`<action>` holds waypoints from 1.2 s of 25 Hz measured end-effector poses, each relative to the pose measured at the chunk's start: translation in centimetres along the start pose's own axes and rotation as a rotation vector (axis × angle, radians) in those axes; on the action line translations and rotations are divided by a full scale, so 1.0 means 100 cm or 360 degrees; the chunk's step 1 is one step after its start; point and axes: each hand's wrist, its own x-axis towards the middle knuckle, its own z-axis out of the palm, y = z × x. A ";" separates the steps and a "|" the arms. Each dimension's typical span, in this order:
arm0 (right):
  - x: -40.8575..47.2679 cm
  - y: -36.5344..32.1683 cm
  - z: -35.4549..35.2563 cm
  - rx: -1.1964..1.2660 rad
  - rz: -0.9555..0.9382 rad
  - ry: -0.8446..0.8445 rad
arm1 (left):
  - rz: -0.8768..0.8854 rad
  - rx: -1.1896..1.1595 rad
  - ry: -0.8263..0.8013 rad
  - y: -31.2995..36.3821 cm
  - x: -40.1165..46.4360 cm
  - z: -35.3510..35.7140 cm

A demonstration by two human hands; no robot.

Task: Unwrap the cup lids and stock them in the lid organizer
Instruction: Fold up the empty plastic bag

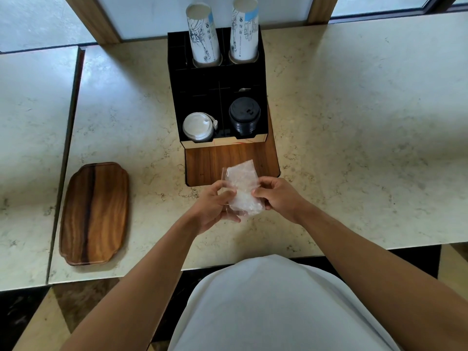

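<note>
Pinching the clear plastic wrap (243, 191) at frame centre w/ both hands: left hand (215, 207) thumb and fingers curled on its left edge, right hand (277, 196) nipping the right. I'd say the risk is the wrap slipping or blowing off. Lid organizer (217, 97) sits just above, white lids (198, 126) & black lids (244, 116) stacked inside, paper cups (202, 34) behind. Wooden tray (95, 214) lower left, well apart.

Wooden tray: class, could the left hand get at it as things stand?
Probably not yet: the left hand grips the plastic wrapper. The wooden tray lies unobstructed.
</note>
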 end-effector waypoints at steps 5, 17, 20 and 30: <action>0.003 0.003 0.002 0.0387 0.0109 -0.0031 | 0.0022 -0.0261 -0.0040 -0.001 -0.002 -0.003; -0.003 0.002 0.007 0.0854 0.0121 0.0015 | -0.0186 -0.0685 0.0045 -0.004 -0.001 0.002; -0.003 0.006 0.007 0.0595 0.0135 -0.0055 | -0.0221 -0.0646 0.0082 -0.009 -0.002 0.000; -0.007 -0.010 -0.002 -0.0112 0.0041 -0.0220 | -0.0303 0.0012 -0.0271 0.001 -0.002 -0.016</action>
